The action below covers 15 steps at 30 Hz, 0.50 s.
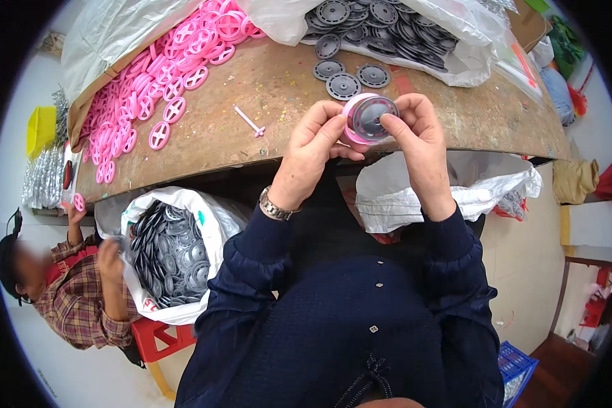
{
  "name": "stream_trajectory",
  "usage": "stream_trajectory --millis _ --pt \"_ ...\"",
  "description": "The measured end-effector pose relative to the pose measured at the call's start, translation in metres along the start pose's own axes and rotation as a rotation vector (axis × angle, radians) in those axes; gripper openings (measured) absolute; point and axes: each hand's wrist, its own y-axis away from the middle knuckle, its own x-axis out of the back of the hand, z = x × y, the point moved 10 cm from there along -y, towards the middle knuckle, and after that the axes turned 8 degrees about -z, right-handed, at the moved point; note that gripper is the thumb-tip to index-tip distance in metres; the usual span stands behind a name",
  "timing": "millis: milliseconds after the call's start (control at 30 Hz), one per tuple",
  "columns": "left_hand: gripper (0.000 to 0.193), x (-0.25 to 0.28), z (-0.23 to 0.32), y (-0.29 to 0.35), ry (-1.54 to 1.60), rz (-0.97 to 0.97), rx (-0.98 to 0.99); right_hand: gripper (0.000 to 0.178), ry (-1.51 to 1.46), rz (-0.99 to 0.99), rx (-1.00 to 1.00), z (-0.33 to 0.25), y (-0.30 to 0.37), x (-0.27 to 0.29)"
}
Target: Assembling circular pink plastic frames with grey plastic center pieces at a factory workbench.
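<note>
Near the table's front edge, my left hand (309, 151) grips a pink plastic wheel ring (350, 130) between thumb and fingers. A dark grey plastic wheel disc (369, 124) lies against that ring and hides most of it. My right hand (421, 139) holds the disc from the other side, its thumb pressed on the disc's face. I cannot tell whether the two parts are locked together. Just beyond my hands, several loose grey discs (343, 86) lie on the table.
Pink rings (173, 85) spill over the table (251, 81) at the left. Grey discs fill a white bag (479, 64) at the back and a sack (214, 248) at lower left. A thin pink stick (250, 121) lies mid-table. Beside the sack, a person (92, 292) holds a pink ring.
</note>
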Motion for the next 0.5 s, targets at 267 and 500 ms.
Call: stream_trajectory --millis 267,500 --pt "0.03 -0.012 0.006 0.005 -0.274 0.059 -0.072 0.03 0.086 -0.003 -0.061 -0.001 0.007 0.001" --pt "0.026 -0.023 -0.001 0.008 -0.28 0.003 -0.029 0.029 0.145 -0.099 -0.141 0.003 0.014 0.001"
